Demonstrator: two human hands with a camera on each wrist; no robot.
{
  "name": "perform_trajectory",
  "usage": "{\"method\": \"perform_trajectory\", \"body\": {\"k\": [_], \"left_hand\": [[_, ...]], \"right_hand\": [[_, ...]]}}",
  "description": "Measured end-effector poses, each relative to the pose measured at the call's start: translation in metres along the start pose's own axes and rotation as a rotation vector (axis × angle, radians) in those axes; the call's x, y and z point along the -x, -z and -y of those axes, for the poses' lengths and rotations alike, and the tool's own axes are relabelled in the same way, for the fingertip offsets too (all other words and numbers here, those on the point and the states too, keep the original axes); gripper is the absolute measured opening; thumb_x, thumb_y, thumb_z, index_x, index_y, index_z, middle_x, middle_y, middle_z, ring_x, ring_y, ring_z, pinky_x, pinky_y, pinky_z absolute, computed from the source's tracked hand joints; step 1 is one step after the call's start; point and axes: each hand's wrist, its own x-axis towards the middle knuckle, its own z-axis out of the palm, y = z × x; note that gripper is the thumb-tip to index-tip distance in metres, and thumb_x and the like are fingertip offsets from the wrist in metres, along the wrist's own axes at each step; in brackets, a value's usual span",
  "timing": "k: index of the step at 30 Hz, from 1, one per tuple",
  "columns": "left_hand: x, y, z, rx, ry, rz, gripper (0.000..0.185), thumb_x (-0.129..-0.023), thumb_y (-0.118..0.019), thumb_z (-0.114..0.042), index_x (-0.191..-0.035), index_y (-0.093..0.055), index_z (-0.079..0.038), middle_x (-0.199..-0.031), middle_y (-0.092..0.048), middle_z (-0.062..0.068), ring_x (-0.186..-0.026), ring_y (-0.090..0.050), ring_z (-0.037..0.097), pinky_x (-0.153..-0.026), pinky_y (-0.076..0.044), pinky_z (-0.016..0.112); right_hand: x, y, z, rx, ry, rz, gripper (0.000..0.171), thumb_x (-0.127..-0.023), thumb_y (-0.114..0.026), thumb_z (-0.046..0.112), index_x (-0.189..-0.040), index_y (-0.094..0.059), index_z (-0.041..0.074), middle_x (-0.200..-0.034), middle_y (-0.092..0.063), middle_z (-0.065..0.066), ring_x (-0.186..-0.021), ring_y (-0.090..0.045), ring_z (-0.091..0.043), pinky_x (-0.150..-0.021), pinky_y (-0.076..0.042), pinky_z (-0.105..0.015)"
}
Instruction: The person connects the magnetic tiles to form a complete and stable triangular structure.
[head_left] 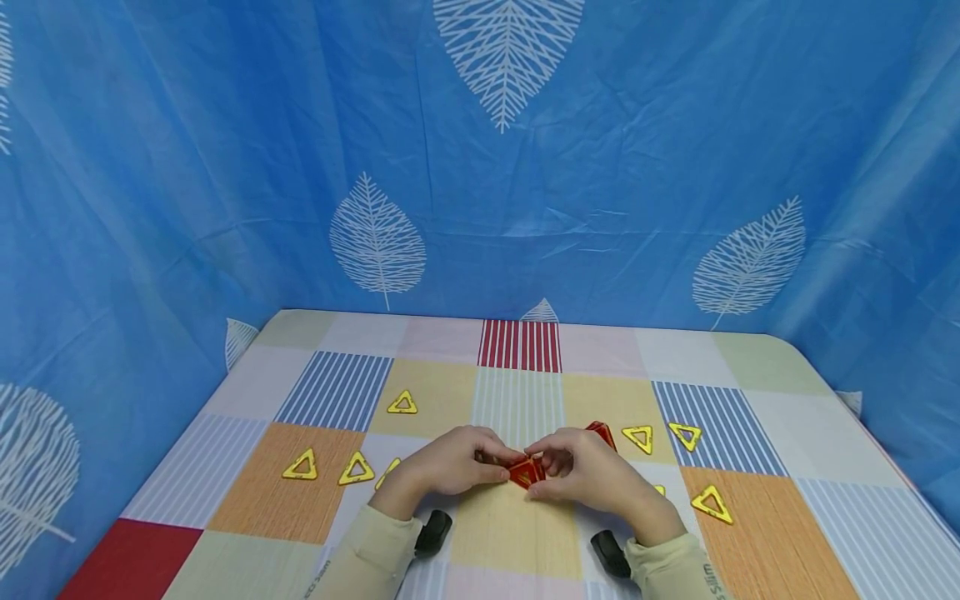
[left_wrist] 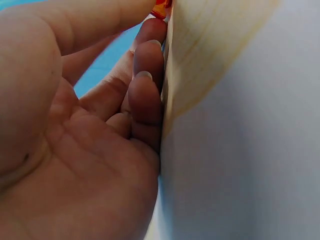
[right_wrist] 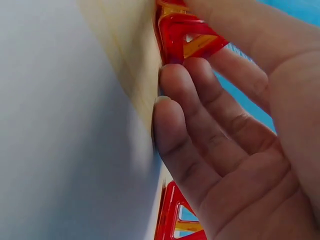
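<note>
Close over the table's middle, both hands meet at a small raised shape of red triangle tiles (head_left: 527,473), translucent plastic with orange showing through. My left hand (head_left: 453,461) pinches its left side between thumb and index finger. From the right, my right hand (head_left: 581,467) grips it with the thumb at the front and the index finger over the top. The right wrist view shows a red tile frame (right_wrist: 175,37) leaning under the fingers. Only a sliver of red plastic (left_wrist: 160,9) appears in the left wrist view. Fingers hide part of the shape.
Another red triangle piece (head_left: 602,433) sits just behind my right hand. Yellow triangle tiles lie flat on both sides, such as one at left (head_left: 301,465) and one at right (head_left: 712,504). A patchwork cloth (head_left: 420,333) covers the table; a blue curtain (head_left: 600,167) surrounds it.
</note>
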Motion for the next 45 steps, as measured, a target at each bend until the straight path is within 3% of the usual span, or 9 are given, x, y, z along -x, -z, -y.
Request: {"method": "perform_trajectory", "body": {"k": [8, 14, 27, 35, 41, 45], "left_hand": [[-0.001, -0.001, 0.000, 0.052, 0.055, 0.003, 0.030, -0.093, -0.074, -0.013, -0.123, -0.071, -0.007, -0.096, -0.066, -0.007, -0.084, -0.058, 0.006, -0.078, -0.048, 0.026], [-0.001, -0.001, 0.000, 0.089, 0.060, 0.008, 0.034, -0.094, -0.073, -0.012, -0.127, -0.066, -0.005, -0.093, -0.062, -0.007, -0.084, -0.057, 0.009, -0.078, -0.048, 0.027], [0.000, -0.002, -0.001, 0.080, 0.069, -0.005, 0.031, -0.093, -0.075, -0.013, -0.123, -0.068, -0.007, -0.092, -0.062, -0.007, -0.083, -0.056, 0.010, -0.077, -0.047, 0.027], [-0.001, 0.001, 0.001, 0.099, 0.065, 0.013, 0.031, -0.093, -0.074, -0.012, -0.124, -0.068, -0.006, -0.095, -0.063, -0.006, -0.085, -0.057, 0.010, -0.079, -0.048, 0.027], [0.004, 0.020, 0.003, 0.104, 0.034, 0.041, 0.033, -0.095, -0.071, -0.011, -0.127, -0.067, -0.004, -0.103, -0.066, 0.001, -0.088, -0.061, 0.012, -0.078, -0.050, 0.028], [0.014, 0.046, 0.010, 0.102, 0.083, -0.055, 0.033, -0.095, -0.071, -0.009, -0.127, -0.067, -0.005, -0.104, -0.065, 0.005, -0.082, -0.061, 0.016, -0.067, -0.050, 0.031]], "right_hand": [[0.001, 0.004, 0.001, 0.120, -0.024, -0.085, 0.040, -0.078, -0.089, 0.028, -0.110, -0.075, 0.009, -0.080, -0.062, 0.007, -0.072, -0.057, -0.009, -0.064, -0.050, -0.027], [0.001, 0.006, 0.000, 0.176, -0.080, -0.162, 0.043, -0.080, -0.088, 0.024, -0.115, -0.074, 0.004, -0.082, -0.059, 0.005, -0.074, -0.056, -0.010, -0.066, -0.050, -0.027], [-0.001, 0.002, -0.007, 0.221, -0.108, -0.212, 0.045, -0.085, -0.084, 0.022, -0.126, -0.071, 0.007, -0.085, -0.059, 0.006, -0.073, -0.054, -0.006, -0.067, -0.049, -0.028], [-0.002, 0.002, -0.004, 0.248, -0.109, -0.193, 0.045, -0.086, -0.083, 0.022, -0.127, -0.070, 0.007, -0.087, -0.059, 0.005, -0.072, -0.054, -0.005, -0.067, -0.049, -0.028], [-0.003, 0.001, -0.001, 0.249, -0.140, -0.196, 0.045, -0.086, -0.083, 0.022, -0.127, -0.070, 0.008, -0.087, -0.060, 0.005, -0.073, -0.054, -0.004, -0.069, -0.049, -0.030], [-0.002, 0.001, -0.001, 0.251, -0.146, -0.190, 0.047, -0.086, -0.083, 0.022, -0.128, -0.069, 0.008, -0.086, -0.059, 0.006, -0.073, -0.053, -0.005, -0.069, -0.049, -0.030]]}}
